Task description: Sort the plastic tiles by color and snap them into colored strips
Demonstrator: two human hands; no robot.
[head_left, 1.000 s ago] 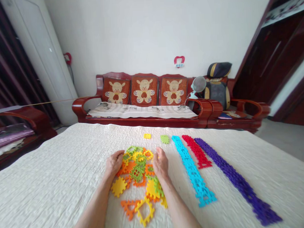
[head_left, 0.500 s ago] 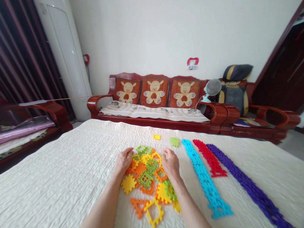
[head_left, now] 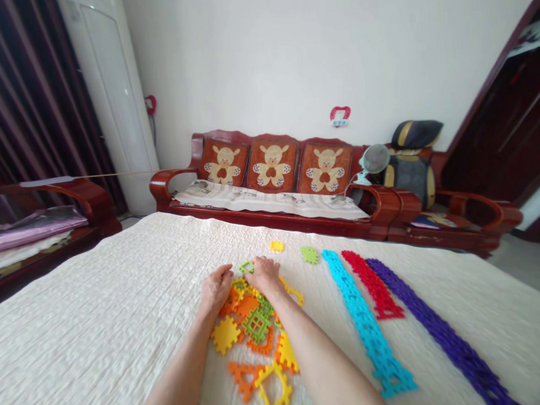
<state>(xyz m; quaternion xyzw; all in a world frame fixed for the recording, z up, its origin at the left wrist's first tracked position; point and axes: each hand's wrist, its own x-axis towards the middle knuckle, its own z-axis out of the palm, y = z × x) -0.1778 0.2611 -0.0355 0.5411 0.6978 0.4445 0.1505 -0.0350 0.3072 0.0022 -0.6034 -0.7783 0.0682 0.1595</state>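
Observation:
A loose heap of notched plastic building tiles (head_left: 246,305) in orange, yellow and green lies on the bed cover in front of me. At the heap's far left edge, my left hand (head_left: 217,288) is closed, its fingers curled; whatever they hold, if anything, is hidden. My right hand (head_left: 264,275) reaches across the heap's far end, fingers bent down at a green building tile (head_left: 246,266) with an open middle. The hand and forearm cover part of the heap. Closer to me lie an orange triangular tile (head_left: 244,376) and a yellow tile frame (head_left: 263,383).
Right of the heap run joined strips: blue (head_left: 360,314), red (head_left: 374,287) and purple (head_left: 427,315). A small yellow tile (head_left: 277,246) and a light green tile (head_left: 309,255) lie beyond the heap. Past the quilted cover (head_left: 123,302) stands a wooden sofa (head_left: 270,217).
My right hand has moved left from the heap's right edge to its far end, beside the green tile. My left hand has hardly moved. The view has shifted slightly.

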